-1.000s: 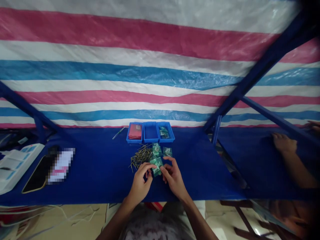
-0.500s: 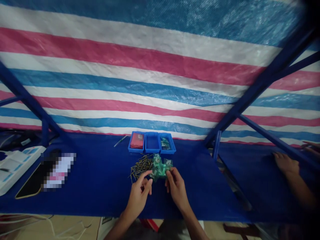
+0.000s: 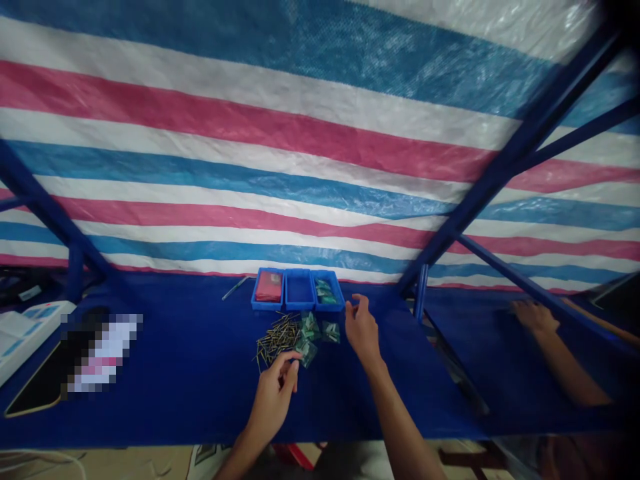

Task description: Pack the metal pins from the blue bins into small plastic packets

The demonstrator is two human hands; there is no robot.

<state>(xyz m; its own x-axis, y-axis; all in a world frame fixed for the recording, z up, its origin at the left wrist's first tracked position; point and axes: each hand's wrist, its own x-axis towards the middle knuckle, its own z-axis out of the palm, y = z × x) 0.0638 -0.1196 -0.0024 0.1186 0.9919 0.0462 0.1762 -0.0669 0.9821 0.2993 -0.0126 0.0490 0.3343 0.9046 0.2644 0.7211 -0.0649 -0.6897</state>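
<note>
My left hand (image 3: 275,390) is low over the table, its index finger and thumb apart. Its fingertips are close to a small clear-green plastic packet (image 3: 306,351); whether they touch I cannot tell. Two more packets, a nearer-middle packet (image 3: 310,325) and a right-hand packet (image 3: 331,331), lie beside a pile of thin metal drill-bit-like rods (image 3: 277,339). My right hand (image 3: 363,328) is just right of the right blue bin (image 3: 341,300), fingers loosely bent and apart, nothing visible in them. Green packets (image 3: 325,291) lie inside that bin.
The left bin holds red packets (image 3: 269,287); the middle blue bin (image 3: 299,288) shows its bare bottom. A pen-like stick (image 3: 235,288) lies left of them. A phone (image 3: 37,380) and a power strip (image 3: 30,337) are at left. Another person's hand (image 3: 537,317) rests beyond the blue frame (image 3: 450,227).
My right hand has moved from the packets up and right to beside the right bin. Fewer packets lie on the table and the bin looks fuller. My left hand stays near the pile.
</note>
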